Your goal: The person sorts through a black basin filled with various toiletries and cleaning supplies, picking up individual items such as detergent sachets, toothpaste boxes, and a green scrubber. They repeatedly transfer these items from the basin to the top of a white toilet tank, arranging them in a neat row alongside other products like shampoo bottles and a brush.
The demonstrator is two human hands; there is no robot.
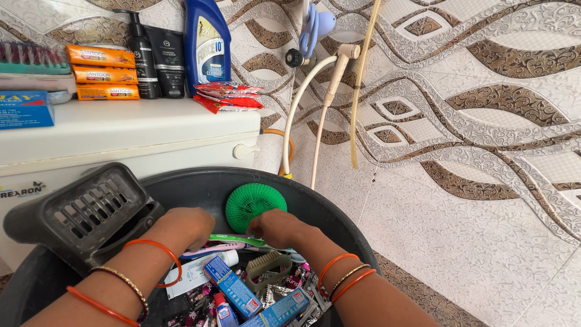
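1. Reaching down into a large black tub (339, 209), both hands work among a heap of small toiletries; each forearm wears orange and gold bangles.
2. Left hand (184, 227) is curled knuckles-up over the pile; its fingers are tucked under and out of sight, so I cannot tell whether they grip anything.
3. Right hand (275, 229) has its fingers bunched together at the tips, pinching down at the green toothbrush (233, 240), which lies crosswise between the two hands.
4. Just under those fingers lies a pink toothbrush (209, 249), and nearer the wrists a white tube (196, 272).
5. Beyond the right fingers, leaning on the tub's far wall, sits a round green mesh scrubber (251, 204).
6. Below the right wrist lie a bristle brush (266, 263), blue toothpaste boxes (233, 293) and shiny sachets (203, 300).
7. Left of the left hand, a black slotted basket (85, 212) rests tilted on the tub's rim.
8. Farther off, a white surface (139, 124) carries orange soap packs (103, 74), dark bottles (158, 60), a blue cleaner bottle (207, 42) and red sachets (230, 97).
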